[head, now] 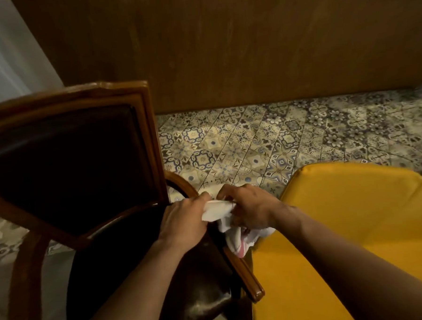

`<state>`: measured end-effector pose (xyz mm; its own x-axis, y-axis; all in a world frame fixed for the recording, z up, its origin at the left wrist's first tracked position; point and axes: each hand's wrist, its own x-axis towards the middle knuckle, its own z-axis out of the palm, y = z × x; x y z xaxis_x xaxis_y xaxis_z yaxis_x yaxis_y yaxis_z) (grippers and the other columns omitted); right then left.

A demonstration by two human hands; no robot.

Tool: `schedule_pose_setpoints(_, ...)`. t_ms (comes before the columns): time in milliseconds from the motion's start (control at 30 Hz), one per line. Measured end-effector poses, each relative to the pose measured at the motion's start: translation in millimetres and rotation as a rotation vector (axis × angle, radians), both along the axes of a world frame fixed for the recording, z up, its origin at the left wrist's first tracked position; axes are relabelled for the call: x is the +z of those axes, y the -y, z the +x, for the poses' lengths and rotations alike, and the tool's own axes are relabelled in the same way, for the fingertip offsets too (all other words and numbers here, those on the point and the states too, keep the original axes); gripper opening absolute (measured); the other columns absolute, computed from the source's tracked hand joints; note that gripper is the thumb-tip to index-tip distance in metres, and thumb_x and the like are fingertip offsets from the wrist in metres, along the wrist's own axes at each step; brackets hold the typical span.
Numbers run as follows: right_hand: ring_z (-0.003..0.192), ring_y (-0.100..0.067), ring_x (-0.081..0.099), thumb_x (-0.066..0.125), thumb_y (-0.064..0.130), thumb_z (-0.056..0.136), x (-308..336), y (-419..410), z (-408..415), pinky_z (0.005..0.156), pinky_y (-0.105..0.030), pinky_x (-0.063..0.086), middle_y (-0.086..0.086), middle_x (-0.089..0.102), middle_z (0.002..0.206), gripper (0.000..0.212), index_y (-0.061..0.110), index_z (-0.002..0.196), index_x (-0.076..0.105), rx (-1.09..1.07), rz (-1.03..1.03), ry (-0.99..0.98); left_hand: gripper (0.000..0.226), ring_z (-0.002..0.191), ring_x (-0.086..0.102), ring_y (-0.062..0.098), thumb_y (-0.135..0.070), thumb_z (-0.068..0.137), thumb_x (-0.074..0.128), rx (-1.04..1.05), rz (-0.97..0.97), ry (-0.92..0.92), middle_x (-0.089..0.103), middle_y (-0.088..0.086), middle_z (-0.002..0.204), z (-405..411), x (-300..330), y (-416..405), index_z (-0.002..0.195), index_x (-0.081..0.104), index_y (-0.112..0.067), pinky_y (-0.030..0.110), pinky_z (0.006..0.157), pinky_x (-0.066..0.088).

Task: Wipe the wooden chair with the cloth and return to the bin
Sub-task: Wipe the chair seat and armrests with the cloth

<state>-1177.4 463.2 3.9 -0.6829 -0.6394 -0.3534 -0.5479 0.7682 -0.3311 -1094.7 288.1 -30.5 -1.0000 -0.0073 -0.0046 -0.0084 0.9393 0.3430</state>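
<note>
The wooden chair [146,109] fills the left half of the view, with a brown frame, dark padded back and dark seat. Its right armrest [245,273] runs toward the bottom middle. A white cloth [216,211] with a pink stripe is bunched just above that armrest. My left hand [183,220] grips the cloth's left end. My right hand [249,206] grips its right side, and a loose end hangs down below it. No bin is in view.
A yellow upholstered chair [343,226] stands close on the right, almost touching the armrest. Patterned floor tiles [265,142] lie beyond the hands. A brown wooden panel [223,49] closes off the back, and a pale wall [1,53] shows at far left.
</note>
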Motion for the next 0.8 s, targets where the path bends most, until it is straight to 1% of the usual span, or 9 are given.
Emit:
schedule_pose_setpoints(167, 0.087, -0.025, 0.059, 0.079, 0.032, 0.075, 47.8, -18.9, -3.3, 0.067, -0.033, 0.043, -0.002, 0.065, 0.094, 0.035, 0.025, 0.103, 0.059, -0.141, -0.036, -0.131, 0.037, 0.087, 0.069, 0.033, -0.027, 0.079, 0.073, -0.069, -0.074, -0.121, 0.073, 0.002, 0.095, -23.7, 72.7, 9.6, 0.109, 0.053, -0.031, 0.034, 0.063, 0.035)
schedule_pose_setpoints(233, 0.082, -0.021, 0.058, 0.078, 0.034, 0.076, 73.9, -24.0, -6.8, 0.064, -0.031, 0.04, 0.002, 0.063, 0.087, 0.027, 0.027, 0.094, 0.058, -0.191, -0.046, -0.189, 0.034, 0.085, 0.069, 0.031, -0.031, 0.077, 0.075, -0.079, -0.09, -0.142, 0.072, 0.001, 0.09, -30.4, 103.3, 11.7, 0.104, 0.055, -0.031, 0.033, 0.062, 0.035)
schedule_pose_setpoints(300, 0.076, -0.016, 0.057, 0.078, 0.036, 0.078, 96.2, -23.7, -12.0, 0.061, -0.029, 0.038, 0.006, 0.061, 0.083, 0.024, 0.03, 0.087, 0.056, -0.2, -0.044, -0.228, 0.032, 0.084, 0.068, 0.029, -0.027, 0.077, 0.076, -0.063, -0.094, -0.131, 0.07, -0.001, 0.086, -38.0, 125.5, 15.9, 0.101, 0.056, -0.033, 0.033, 0.062, 0.037)
schedule_pose_setpoints(400, 0.074, -0.013, 0.058, 0.077, 0.039, 0.08, 135.9, -23.3, -18.2, 0.057, -0.028, 0.042, 0.007, 0.063, 0.083, 0.022, 0.029, 0.09, 0.061, -0.208, -0.062, -0.294, 0.028, 0.087, 0.068, 0.025, -0.025, 0.079, 0.075, -0.033, -0.081, -0.138, 0.068, -0.007, 0.086, -46.7, 161.5, 22.6, 0.099, 0.058, -0.035, 0.033, 0.063, 0.04)
schedule_pose_setpoints(467, 0.076, -0.016, 0.06, 0.077, 0.039, 0.079, 160.3, -21.2, -23.4, 0.065, -0.033, 0.05, 0.004, 0.065, 0.086, 0.023, 0.027, 0.093, 0.063, -0.219, -0.076, -0.329, 0.027, 0.088, 0.067, 0.022, -0.028, 0.078, 0.077, -0.017, -0.074, -0.167, 0.065, -0.011, 0.082, -52.3, 184.9, 26.3, 0.098, 0.061, -0.036, 0.032, 0.063, 0.039)
schedule_pose_setpoints(533, 0.077, -0.019, 0.061, 0.076, 0.038, 0.078, 185.1, -19.7, -28.9, 0.069, -0.037, 0.053, 0.003, 0.065, 0.086, 0.021, 0.027, 0.091, 0.063, -0.225, -0.088, -0.373, 0.026, 0.089, 0.066, 0.021, -0.028, 0.079, 0.077, -0.004, -0.065, -0.193, 0.061, -0.013, 0.08, -57.8, 210.3, 29.4, 0.096, 0.06, -0.037, 0.033, 0.063, 0.037)
schedule_pose_setpoints(600, 0.077, -0.022, 0.06, 0.076, 0.038, 0.076, 209.1, -17.1, -35.2, 0.068, -0.038, 0.052, 0.002, 0.064, 0.086, 0.021, 0.027, 0.089, 0.062, -0.236, -0.101, -0.415, 0.024, 0.089, 0.065, 0.022, -0.028, 0.079, 0.076, -0.005, -0.065, -0.215, 0.065, -0.011, 0.085, -63.6, 235.1, 32.4, 0.093, 0.059, -0.036, 0.034, 0.063, 0.038)
schedule_pose_setpoints(667, 0.078, -0.023, 0.06, 0.075, 0.041, 0.075, 234.2, -14.8, -41.2, 0.063, -0.036, 0.049, 0.0, 0.062, 0.089, 0.027, 0.027, 0.094, 0.063, -0.246, -0.11, -0.464, 0.023, 0.089, 0.065, 0.024, -0.028, 0.08, 0.075, 0.003, -0.078, -0.252, 0.065, -0.01, 0.087, -67.9, 260.2, 34.7, 0.093, 0.058, -0.036, 0.035, 0.064, 0.038)
schedule_pose_setpoints(800, 0.072, -0.022, 0.059, 0.074, 0.048, 0.077, 285.0, -12.9, -49.9, 0.057, -0.033, 0.043, 0.001, 0.063, 0.087, 0.027, 0.029, 0.091, 0.061, -0.227, -0.151, -0.555, 0.021, 0.092, 0.065, 0.027, -0.032, 0.08, 0.074, 0.046, -0.129, -0.332, 0.067, -0.006, 0.091, -73.6, 309.9, 39.7, 0.093, 0.058, -0.037, 0.035, 0.066, 0.037)
